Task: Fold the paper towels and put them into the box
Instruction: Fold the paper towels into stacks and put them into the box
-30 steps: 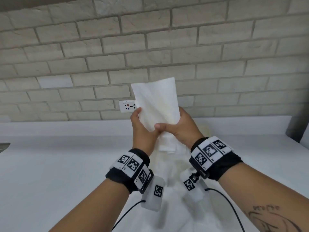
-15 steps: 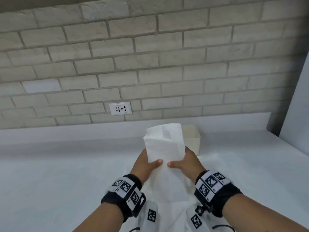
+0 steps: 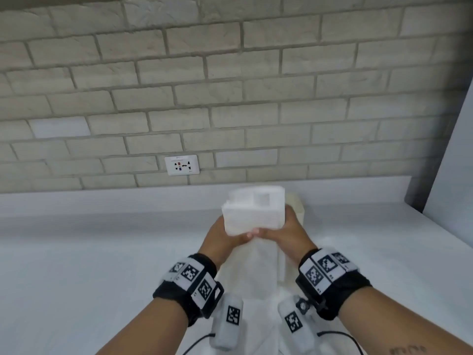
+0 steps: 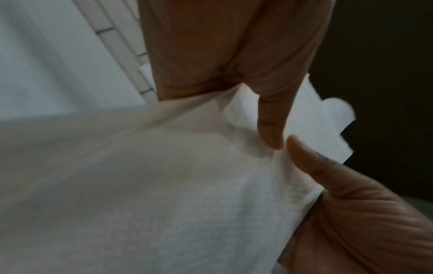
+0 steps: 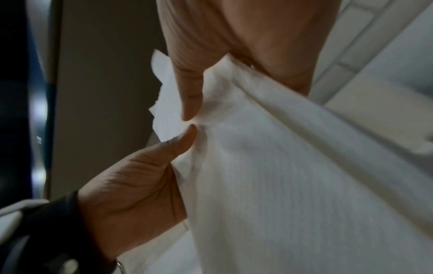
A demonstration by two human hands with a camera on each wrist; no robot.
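A white paper towel (image 3: 253,213) is held up in the air over the white counter (image 3: 76,265), in front of the person. Its top part is folded into a thick pad, and the rest hangs down in a long strip between the wrists. The left hand (image 3: 220,239) holds the left side of the towel, thumb on the front. The right hand (image 3: 286,234) holds the right side the same way, and the two thumb tips almost touch. Just behind the towel sits a small cream box (image 3: 298,207), mostly hidden. A white wall socket (image 3: 181,165) sits low on the pale brick wall (image 3: 230,85) behind the counter.
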